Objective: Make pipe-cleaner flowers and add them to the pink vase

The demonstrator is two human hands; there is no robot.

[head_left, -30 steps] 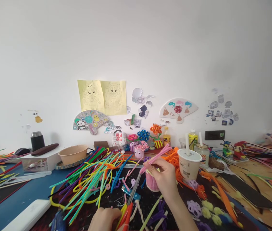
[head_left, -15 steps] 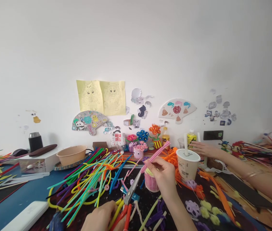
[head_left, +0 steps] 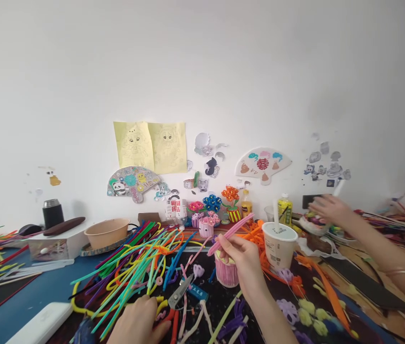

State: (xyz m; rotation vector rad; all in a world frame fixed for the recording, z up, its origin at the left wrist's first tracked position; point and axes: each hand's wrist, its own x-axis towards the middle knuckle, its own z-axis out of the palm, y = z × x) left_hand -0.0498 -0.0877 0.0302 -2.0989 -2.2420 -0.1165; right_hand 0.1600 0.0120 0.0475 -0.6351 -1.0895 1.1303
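My right hand (head_left: pixel 241 253) pinches a bundle of pink pipe cleaners (head_left: pixel 234 231), which slants up to the right. Just behind and below that hand stands a pink ribbed pot (head_left: pixel 226 272) with a pale yellow top, partly covered by the fingers. Low in the view, my left hand (head_left: pixel 140 320) is curled at the red and yellow handles of a pair of scissors (head_left: pixel 181 292). The blades are low over the dark mat and point away, clear of the pink bundle. Some of the left fingers are hidden beneath the hand.
Many coloured pipe cleaners (head_left: pixel 136 270) spread to the left. A lidded paper cup (head_left: pixel 279 246) with a straw stands right of my right hand. Another person's hand (head_left: pixel 331 210) reaches in from the right. Finished pipe-cleaner flowers (head_left: pixel 212 203) stand by the wall.
My left hand and the scissors have dropped down and left, away from the pink pipe cleaners. The bundle tilts slightly flatter. The other person's hand has moved right.
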